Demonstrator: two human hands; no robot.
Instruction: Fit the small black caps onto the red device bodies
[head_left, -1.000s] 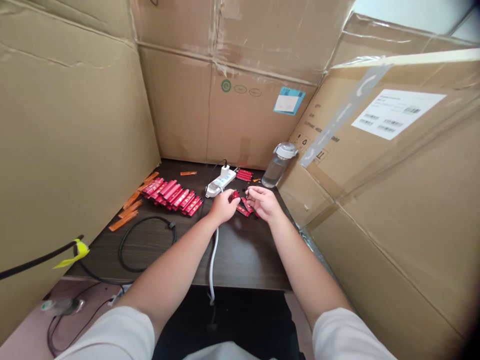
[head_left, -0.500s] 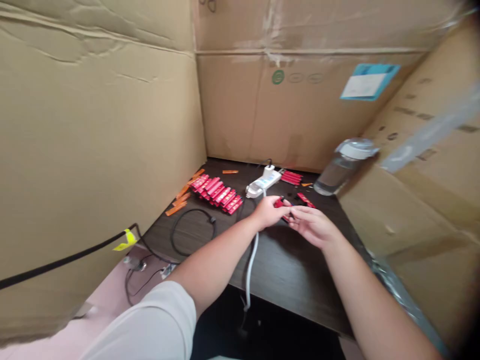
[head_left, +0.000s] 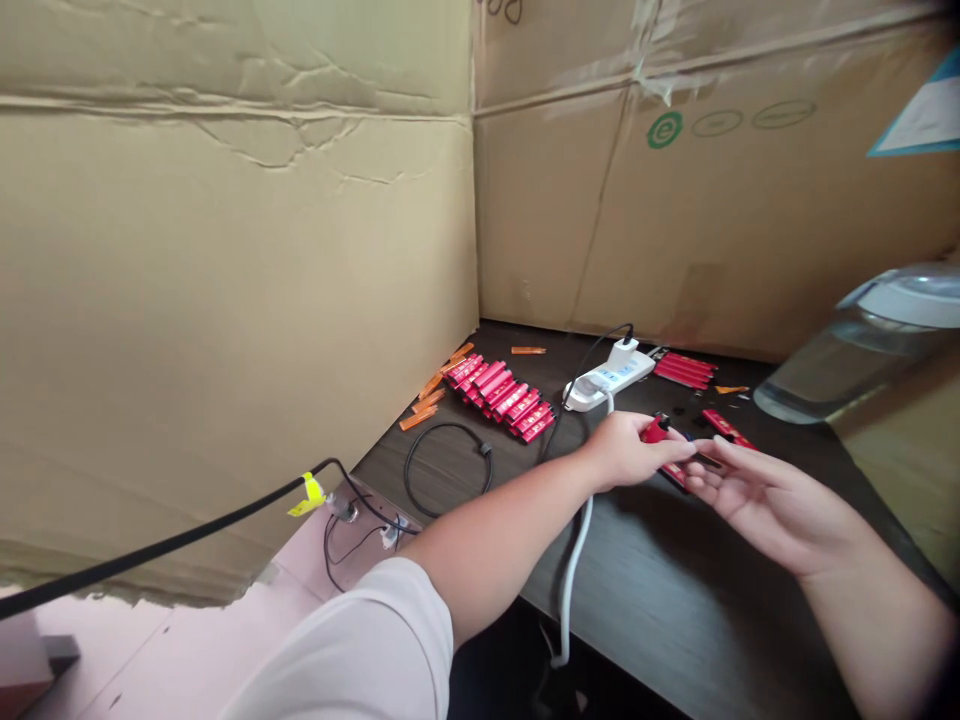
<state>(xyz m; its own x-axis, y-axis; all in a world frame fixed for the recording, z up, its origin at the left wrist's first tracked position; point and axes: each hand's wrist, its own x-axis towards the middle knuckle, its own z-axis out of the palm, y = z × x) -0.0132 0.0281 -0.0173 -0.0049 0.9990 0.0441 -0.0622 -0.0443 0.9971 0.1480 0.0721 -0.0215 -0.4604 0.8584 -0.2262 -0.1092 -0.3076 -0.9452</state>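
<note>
Red packets [head_left: 501, 392] lie in a row on the left of the bench [head_left: 660, 590], a white power strip [head_left: 609, 375] just right of them. The left hand [head_left: 626, 452] pinches a small red piece [head_left: 657, 430] between thumb and fingers just above the bench. The right hand [head_left: 776, 505], palm up with fingers loosely spread, has its tips at the piece's dark end.

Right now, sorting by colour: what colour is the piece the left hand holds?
The piece in the left hand is red; head view shows it.
</note>
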